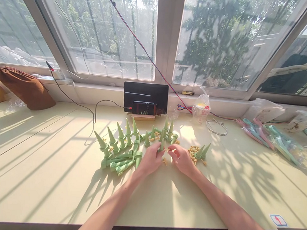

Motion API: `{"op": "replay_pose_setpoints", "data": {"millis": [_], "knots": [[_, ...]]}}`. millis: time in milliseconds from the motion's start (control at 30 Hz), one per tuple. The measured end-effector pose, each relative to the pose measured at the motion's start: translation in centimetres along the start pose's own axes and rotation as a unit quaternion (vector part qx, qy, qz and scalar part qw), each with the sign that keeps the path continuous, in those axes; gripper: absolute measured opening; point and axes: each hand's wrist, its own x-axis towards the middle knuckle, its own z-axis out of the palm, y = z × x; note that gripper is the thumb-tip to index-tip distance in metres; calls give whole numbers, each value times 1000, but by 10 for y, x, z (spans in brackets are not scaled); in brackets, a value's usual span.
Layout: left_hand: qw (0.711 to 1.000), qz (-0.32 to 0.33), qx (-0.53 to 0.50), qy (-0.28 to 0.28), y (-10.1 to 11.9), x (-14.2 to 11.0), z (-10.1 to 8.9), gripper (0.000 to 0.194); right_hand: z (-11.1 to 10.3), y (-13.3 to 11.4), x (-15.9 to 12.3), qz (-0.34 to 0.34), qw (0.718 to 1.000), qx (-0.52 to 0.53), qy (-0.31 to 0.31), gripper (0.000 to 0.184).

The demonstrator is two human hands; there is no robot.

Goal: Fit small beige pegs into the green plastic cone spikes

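Observation:
My left hand (150, 158) is closed around a small green cone (162, 145) that points upward. Facing it, my right hand (181, 159) pinches a small pale yellow piece (166, 150) beside that cone; whether the two touch I cannot tell. Just below the hands another small yellow piece (164, 161) lies on the table. A row of upright green cones on ribbed bases (112, 140) stands left of my left hand, with several green ribbed tubes (121, 163) lying in front. Right of my right hand sit a yellow heap of small pieces (192, 151) and two green cones (199, 152).
Behind the cones a black tablet (146, 90) stands with a phone (144, 109) before it. A brown bag (26, 88) lies at the back left. To the right are a coiled cable (216, 128) and bagged pink and teal parts (280, 143). The table's front edge is near me.

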Motion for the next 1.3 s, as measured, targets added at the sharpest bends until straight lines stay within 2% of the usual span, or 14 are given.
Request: {"op": "replay_pose_setpoints", "data": {"millis": [267, 900, 1300], "knots": [[1000, 10, 17, -15, 2, -1, -2, 13, 0, 1, 0, 26, 1000, 8, -14, 15], [999, 23, 9, -22, 0, -1, 0, 13, -4, 2, -1, 5, 999, -2, -31, 17], [999, 37, 8, -24, 4, -2, 0, 12, -5, 6, -1, -27, 999, -30, -9, 22]]}}
